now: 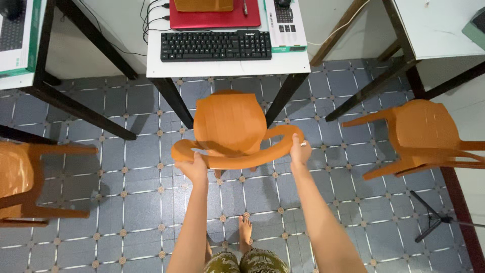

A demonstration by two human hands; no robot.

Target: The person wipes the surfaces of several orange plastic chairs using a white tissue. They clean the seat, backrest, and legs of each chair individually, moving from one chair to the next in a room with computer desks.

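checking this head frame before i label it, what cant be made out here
Head view only:
- Legs of the held orange plastic chair: mostly hidden under its seat.
- Fingers of left hand and right hand: curled behind the backrest rim.
- Side chair: cut off by the frame edge.
- Red laptop: cut off at top.

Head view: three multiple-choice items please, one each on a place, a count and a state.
1. Where is the black keyboard?
A. on the white table
B. on the floor
C. on a chair seat

2. How many orange chairs show?
A. one
B. two
C. three

3. How do the hands meet the middle chair?
A. both grip its back
B. only one touches
C. neither touches

Answers:
1 A, it lies on the tabletop.
2 C, middle, left, right.
3 A, left hand and right hand clasp the rail.
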